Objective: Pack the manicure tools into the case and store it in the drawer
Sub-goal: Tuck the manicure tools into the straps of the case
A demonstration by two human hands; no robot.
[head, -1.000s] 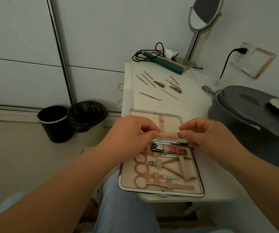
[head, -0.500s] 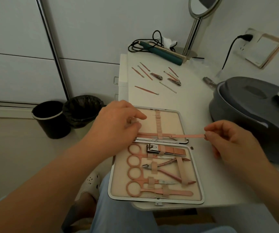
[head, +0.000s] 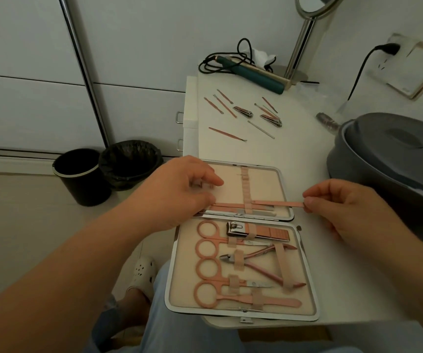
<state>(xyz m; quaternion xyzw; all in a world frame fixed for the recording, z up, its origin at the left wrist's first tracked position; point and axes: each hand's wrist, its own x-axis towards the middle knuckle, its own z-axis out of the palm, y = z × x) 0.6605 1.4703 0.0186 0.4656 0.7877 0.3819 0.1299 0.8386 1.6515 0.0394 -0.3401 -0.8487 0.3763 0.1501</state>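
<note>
two hands work over the open case (head: 285, 189) at the near edge of the white table (head: 294, 149). the right hand (head: 343, 207) pinches the right end of a long pink tool (head: 276, 203), whose shaft passes under the elastic strap (head: 245, 189) in the case's far half. the left hand (head: 180, 192) rests on that half's left side, fingers loosely curled — i cannot tell whether they grip the tool's other end. the near half already holds scissors (head: 206, 250), a clipper (head: 256, 232) and nippers (head: 253, 261). about ten loose tools (head: 242, 112) lie farther back on the table. risk: the tool juts past the case's right rim — left like that, it would likely block the case from closing, and a skewed push could slip it out of its loop.
</note>
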